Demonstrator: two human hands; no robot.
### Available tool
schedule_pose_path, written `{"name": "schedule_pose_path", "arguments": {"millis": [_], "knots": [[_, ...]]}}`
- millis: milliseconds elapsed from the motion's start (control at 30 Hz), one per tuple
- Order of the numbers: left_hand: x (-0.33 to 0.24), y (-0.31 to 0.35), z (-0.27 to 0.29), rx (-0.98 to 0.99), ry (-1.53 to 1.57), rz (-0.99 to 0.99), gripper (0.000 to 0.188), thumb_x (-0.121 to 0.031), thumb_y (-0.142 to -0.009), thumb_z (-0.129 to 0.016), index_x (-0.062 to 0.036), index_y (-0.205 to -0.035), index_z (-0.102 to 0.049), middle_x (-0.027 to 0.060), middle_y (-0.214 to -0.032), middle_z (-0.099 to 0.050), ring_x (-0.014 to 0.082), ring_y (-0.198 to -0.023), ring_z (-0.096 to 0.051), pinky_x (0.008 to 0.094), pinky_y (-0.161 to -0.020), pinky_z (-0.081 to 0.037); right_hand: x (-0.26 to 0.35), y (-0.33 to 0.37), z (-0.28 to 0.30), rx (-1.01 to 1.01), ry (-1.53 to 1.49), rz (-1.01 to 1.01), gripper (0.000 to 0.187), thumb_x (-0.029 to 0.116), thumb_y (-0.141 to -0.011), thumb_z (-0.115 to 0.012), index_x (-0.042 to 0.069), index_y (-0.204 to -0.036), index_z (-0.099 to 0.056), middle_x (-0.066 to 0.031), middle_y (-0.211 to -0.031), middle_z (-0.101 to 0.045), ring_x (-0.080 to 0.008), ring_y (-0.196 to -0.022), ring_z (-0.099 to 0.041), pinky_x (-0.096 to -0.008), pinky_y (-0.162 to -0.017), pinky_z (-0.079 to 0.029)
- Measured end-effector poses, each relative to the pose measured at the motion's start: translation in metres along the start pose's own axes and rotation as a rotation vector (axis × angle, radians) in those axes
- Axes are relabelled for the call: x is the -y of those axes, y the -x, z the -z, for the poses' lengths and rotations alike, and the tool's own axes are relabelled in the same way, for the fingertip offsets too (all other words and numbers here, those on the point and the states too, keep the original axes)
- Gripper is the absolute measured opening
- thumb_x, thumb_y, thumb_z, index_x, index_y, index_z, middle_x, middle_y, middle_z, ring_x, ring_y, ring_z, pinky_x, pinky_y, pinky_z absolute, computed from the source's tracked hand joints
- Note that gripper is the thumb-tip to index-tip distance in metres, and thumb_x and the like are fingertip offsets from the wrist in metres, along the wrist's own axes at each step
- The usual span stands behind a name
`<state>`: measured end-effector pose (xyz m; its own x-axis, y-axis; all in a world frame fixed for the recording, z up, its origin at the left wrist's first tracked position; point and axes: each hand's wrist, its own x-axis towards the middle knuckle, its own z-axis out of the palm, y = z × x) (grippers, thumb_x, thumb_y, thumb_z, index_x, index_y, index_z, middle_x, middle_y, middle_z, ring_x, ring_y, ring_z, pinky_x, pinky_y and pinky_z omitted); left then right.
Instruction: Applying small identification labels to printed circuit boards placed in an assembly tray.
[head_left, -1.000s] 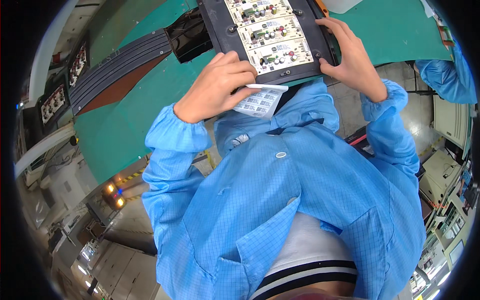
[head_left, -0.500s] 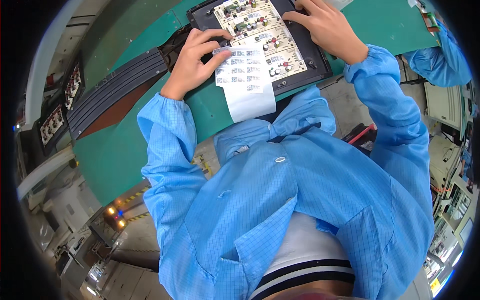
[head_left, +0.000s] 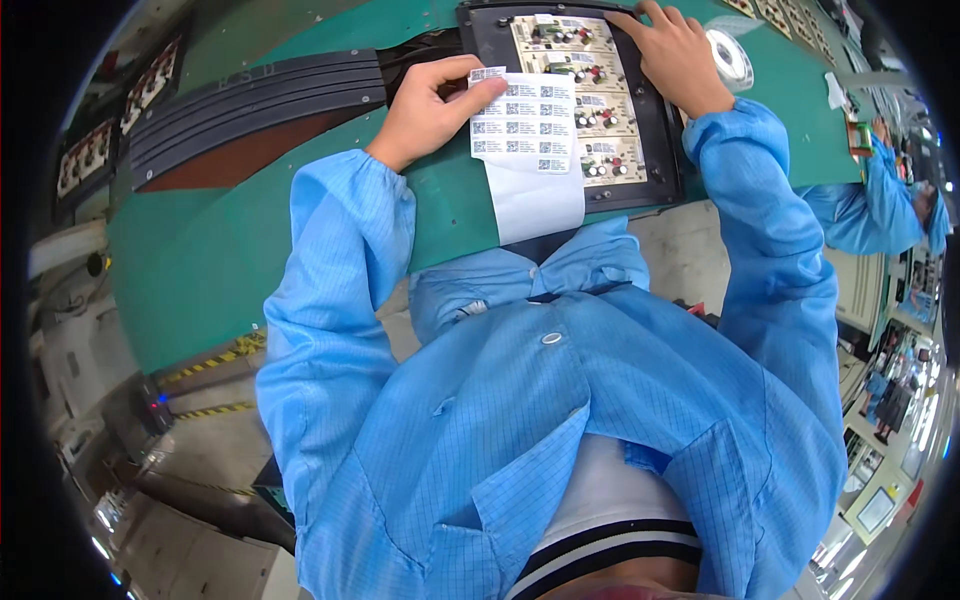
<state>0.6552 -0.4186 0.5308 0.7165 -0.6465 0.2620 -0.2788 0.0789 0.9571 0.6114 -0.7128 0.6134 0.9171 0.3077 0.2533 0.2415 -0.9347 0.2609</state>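
My left hand is closed, thumb and fingers pinching the upper left corner of a white label sheet printed with several rows of small square codes. The sheet's blank backing hangs down over the table edge. It overlaps the left side of a panel of circuit boards lying in a black tray. Small capacitors and other parts stand on the boards. My right hand is open, palm down over the tray's right side. Its extended index finger reaches the far board's upper right corner; whether anything lies under that fingertip cannot be seen.
A roll of clear tape lies right of my right hand on the green table. Dark ridged covers stand at left. More boards lie at the far right. A co-worker's blue sleeve shows at right.
The view has shifted, bringing the tape roll into sight. My left fingers have left the board edge, still pinching the label sheet. My right hand has slid along to the far board's corner.
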Motion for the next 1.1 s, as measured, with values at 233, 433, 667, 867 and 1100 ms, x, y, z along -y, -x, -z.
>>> {"name": "schedule_pose_path", "arguments": {"millis": [233,433,667,867,1100], "knots": [[0.018,-0.002,0.009,-0.005,-0.078,0.074,0.026,-0.020,-0.097,-0.070,0.0040,-0.106,-0.073,0.0055,-0.092,-0.074,0.0077,-0.084,-0.064,0.0238,-0.074,-0.052,0.007,-0.022,-0.007,0.094,0.310,0.039,0.018,0.018,-0.087,-0.057,0.012,-0.094,-0.072,-0.0129,-0.096,-0.063,-0.0305,-0.098,-0.057,-0.0442,-0.090,-0.042],[0.017,-0.002,0.005,-0.101,0.003,-0.013,0.029,-0.024,-0.095,-0.072,0.0041,-0.101,-0.074,0.0026,-0.080,-0.070,0.0049,-0.072,-0.059,0.0243,-0.063,-0.048,0.012,-0.061,0.005,0.268,0.318,0.254,0.018,0.020,-0.083,-0.061,0.009,-0.089,-0.073,-0.0143,-0.109,-0.064,-0.0300,-0.105,-0.058,-0.0460,-0.094,-0.041],[0.013,-0.003,0.006,-0.037,0.182,0.020,0.028,-0.022,-0.095,-0.072,0.0042,-0.103,-0.074,0.0032,-0.087,-0.073,0.0056,-0.079,-0.063,0.0238,-0.068,-0.051,0.038,-0.038,-0.047,0.063,-0.228,0.221,0.046,0.036,-0.095,-0.055,0.012,-0.133,-0.065,-0.0211,-0.144,-0.049,-0.0397,-0.133,-0.045,-0.0519,-0.114,-0.033],[0.012,-0.010,0.007,-0.088,0.210,0.048,0.027,-0.023,-0.095,-0.071,0.0018,-0.105,-0.075,0.0054,-0.093,-0.075,0.0083,-0.083,-0.067,0.0239,-0.073,-0.053,0.033,-0.044,-0.071,-0.024,-0.354,0.154,0.045,0.033,-0.100,-0.054,0.013,-0.139,-0.059,-0.0223,-0.144,-0.049,-0.0421,-0.135,-0.042,-0.0499,-0.115,-0.032],[0.010,-0.004,0.019,-0.163,0.531,0.229,0.033,-0.028,-0.093,-0.072,0.0025,-0.106,-0.073,0.0083,-0.096,-0.075,0.0132,-0.087,-0.071,0.0262,-0.079,-0.056,0.028,-0.025,0.006,0.258,-0.589,-0.023,0.031,0.017,-0.099,-0.056,0.005,-0.126,-0.061,-0.0208,-0.110,-0.065,-0.0365,-0.095,-0.065,-0.0402,-0.085,-0.051]]}}
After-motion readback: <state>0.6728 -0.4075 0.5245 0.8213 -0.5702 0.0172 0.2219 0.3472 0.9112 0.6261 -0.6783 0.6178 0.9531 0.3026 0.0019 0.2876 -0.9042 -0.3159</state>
